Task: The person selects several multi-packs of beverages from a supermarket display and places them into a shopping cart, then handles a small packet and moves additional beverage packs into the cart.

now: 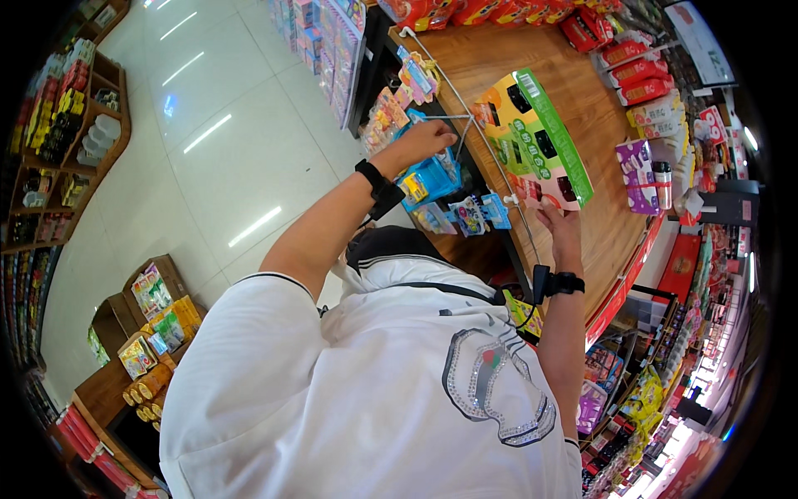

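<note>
My left hand (436, 138) hangs over a blue plastic basket (444, 181) at the counter's near side, beside a thin metal rod. Its fingers are curled, and whether anything lies between them is hidden. My right hand (558, 218) grips the lower edge of a green, yellow and pink printed cardboard package (541, 150). That package is tilted above the wooden counter (592, 81), with its printed face partly towards me. A small yellow item (413, 187) sits in the basket. Bagged snacks (469, 215) hang just below it.
A metal rail (461, 100) runs along the counter's near edge. Red packets (642, 68) line its far side, near a purple box (636, 178) strapped to a bottle. Colourful bags (383, 118) hang left of the basket. Pale floor tiles (206, 112) and stocked shelves (93, 125) lie to the left.
</note>
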A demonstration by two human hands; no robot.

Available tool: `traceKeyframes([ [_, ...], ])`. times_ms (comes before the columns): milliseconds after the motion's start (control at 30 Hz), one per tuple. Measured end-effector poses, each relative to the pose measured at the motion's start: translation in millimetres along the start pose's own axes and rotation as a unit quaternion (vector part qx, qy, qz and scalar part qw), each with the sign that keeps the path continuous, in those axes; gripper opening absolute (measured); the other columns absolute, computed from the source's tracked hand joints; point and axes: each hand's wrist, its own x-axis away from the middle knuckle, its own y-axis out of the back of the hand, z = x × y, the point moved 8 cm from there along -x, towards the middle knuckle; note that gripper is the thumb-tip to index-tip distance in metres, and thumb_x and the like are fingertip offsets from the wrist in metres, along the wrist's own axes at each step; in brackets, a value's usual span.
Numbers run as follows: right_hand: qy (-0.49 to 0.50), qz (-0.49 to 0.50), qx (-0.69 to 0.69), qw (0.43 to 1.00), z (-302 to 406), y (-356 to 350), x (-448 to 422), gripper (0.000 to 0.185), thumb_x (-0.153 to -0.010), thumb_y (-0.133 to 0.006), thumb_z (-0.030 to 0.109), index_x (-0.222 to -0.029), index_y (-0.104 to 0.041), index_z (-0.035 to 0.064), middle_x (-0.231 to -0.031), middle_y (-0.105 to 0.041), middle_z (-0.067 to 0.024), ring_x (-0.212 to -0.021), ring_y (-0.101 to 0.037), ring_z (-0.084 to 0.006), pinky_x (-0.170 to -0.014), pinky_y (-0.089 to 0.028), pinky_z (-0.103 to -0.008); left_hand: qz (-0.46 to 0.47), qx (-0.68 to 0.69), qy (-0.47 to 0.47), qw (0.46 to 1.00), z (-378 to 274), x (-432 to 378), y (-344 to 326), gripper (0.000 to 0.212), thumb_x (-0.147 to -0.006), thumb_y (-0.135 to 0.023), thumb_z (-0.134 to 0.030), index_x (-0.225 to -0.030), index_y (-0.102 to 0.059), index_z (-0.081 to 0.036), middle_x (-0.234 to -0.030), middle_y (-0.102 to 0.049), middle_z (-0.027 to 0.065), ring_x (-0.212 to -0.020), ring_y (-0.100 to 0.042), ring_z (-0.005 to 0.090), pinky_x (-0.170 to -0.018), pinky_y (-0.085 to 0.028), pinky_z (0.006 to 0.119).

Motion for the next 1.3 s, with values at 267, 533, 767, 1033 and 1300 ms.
traceKeyframes([
  [267, 0.018, 0.006, -0.002, 1.0, 9, -5, -6, 0.055, -0.089, -0.075, 0.011, -0.137, -0.05, -0.0019, -0.131, -0.061, -0.0139, -0.11, -0.067, -0.0242, -0.09, -0.059, -0.0344, -0.044, 0.017, -0.057, 0.997, -24, -6, 5, 0.044, -0.096, -0.061, -0.036, -0.119, -0.061, 0.001, -0.092, -0.068, 0.0078, -0.085, -0.065, 0.015, -0.073, -0.052, 0.03],
  [533, 0.004, 0.007, 0.016, 1.0, 9, -11, -19, 0.055, -0.089, -0.077, 0.018, -0.136, -0.052, 0.0005, -0.128, -0.063, -0.0117, -0.105, -0.068, -0.021, -0.086, -0.058, -0.0327, -0.061, 0.018, -0.054, 0.996, -26, -13, 13, 0.044, -0.096, -0.061, -0.036, -0.118, -0.061, 0.001, -0.093, -0.068, 0.0079, -0.083, -0.063, 0.015, -0.072, -0.052, 0.03],
  [767, -0.008, -0.003, 0.039, 0.999, 0, -4, -21, 0.053, -0.091, -0.076, 0.025, -0.135, -0.054, 0.0052, -0.125, -0.065, -0.0084, -0.105, -0.067, -0.0196, -0.087, -0.056, -0.0328, -0.115, 0.024, -0.071, 0.991, -51, -13, 27, 0.056, -0.101, -0.056, -0.043, -0.133, -0.055, 0.003, -0.113, -0.067, 0.0114, -0.1, -0.064, 0.0174, -0.082, -0.052, 0.031],
  [1033, 0.085, -0.007, -0.014, 0.996, 21, -9, -23, 0.057, -0.092, -0.076, 0.031, -0.138, -0.053, 0.0051, -0.129, -0.064, -0.007, -0.114, -0.062, -0.0162, -0.096, -0.049, -0.0329, -0.142, -0.027, -0.271, 0.952, -129, -45, 34, 0.065, -0.105, -0.051, -0.044, -0.15, -0.04, 0.001, -0.137, -0.054, 0.0143, -0.12, -0.055, 0.0229, -0.104, -0.042, 0.033],
  [1300, 0.041, -0.044, -0.042, 0.997, 22, 5, -37, 0.058, -0.091, -0.077, 0.031, -0.135, -0.053, 0.0022, -0.125, -0.065, -0.0094, -0.11, -0.063, -0.0171, -0.093, -0.051, -0.0325, -0.047, 0.014, -0.194, 0.98, -159, -89, 5, 0.05, -0.105, -0.052, -0.037, -0.144, -0.049, -0.006, -0.123, -0.064, 0.0081, -0.115, -0.058, 0.0177, -0.099, -0.044, 0.03],
])
